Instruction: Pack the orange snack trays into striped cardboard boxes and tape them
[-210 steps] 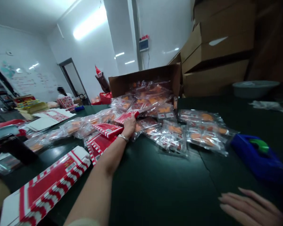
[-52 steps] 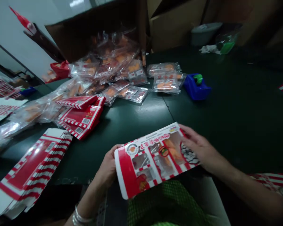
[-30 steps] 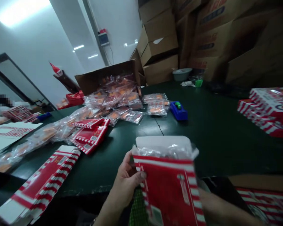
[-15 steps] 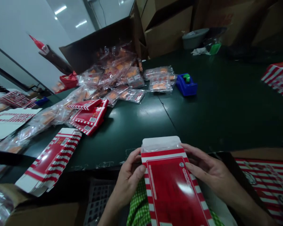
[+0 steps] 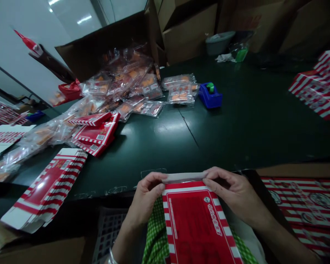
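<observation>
Left grip (image 5: 143,200), right grip (image 5: 238,196), now pinching flap (image 5: 185,177)

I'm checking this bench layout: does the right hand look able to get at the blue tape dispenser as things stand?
Probably yes: I see nothing standing between the right hand and the blue tape dispenser, only dark green tabletop. It would likely need to release the red box it holds first.

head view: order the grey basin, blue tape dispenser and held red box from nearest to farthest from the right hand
1. Held red box: touching the right hand.
2. Blue tape dispenser: roughly straight ahead.
3. Grey basin: beyond the dispenser, at the back.
</observation>
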`<state>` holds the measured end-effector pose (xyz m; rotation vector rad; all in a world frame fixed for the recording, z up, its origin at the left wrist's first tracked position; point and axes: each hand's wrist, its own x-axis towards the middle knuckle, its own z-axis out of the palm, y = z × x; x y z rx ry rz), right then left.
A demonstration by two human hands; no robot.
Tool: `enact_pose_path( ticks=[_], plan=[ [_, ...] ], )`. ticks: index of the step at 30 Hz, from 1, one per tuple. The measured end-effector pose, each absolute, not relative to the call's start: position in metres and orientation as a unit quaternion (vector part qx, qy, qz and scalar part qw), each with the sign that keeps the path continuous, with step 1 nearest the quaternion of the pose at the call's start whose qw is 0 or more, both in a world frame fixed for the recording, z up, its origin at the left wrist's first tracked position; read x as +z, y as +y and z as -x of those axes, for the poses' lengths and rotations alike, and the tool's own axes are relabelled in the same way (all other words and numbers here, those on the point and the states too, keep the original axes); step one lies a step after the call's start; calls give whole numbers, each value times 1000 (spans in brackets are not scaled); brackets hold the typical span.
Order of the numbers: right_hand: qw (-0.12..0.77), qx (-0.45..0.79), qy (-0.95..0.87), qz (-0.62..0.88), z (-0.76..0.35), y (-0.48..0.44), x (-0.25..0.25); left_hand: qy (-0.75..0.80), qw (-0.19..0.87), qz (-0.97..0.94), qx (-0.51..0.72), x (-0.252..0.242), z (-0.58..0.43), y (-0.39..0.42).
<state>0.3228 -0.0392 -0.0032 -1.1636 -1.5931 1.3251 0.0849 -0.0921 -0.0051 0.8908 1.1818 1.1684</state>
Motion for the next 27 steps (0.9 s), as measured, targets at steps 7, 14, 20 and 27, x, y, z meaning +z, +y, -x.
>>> enact_pose_path(
  ticks=[7,14,20,27],
  plan=[
    [327,538,-652,422,-330,-42,12,529,552,-398,507,-2,-97,-93],
    [286,595,-608,441,-334,-33,24,537,570,-440,439,16,-105,-85],
    [186,624,-620,438,-328,-15,48,503,642,-475,330,41,-102,-56],
    [240,556,-664,439,-318,-13,42,524,623,-476,333,39,-102,-49]
  ],
)
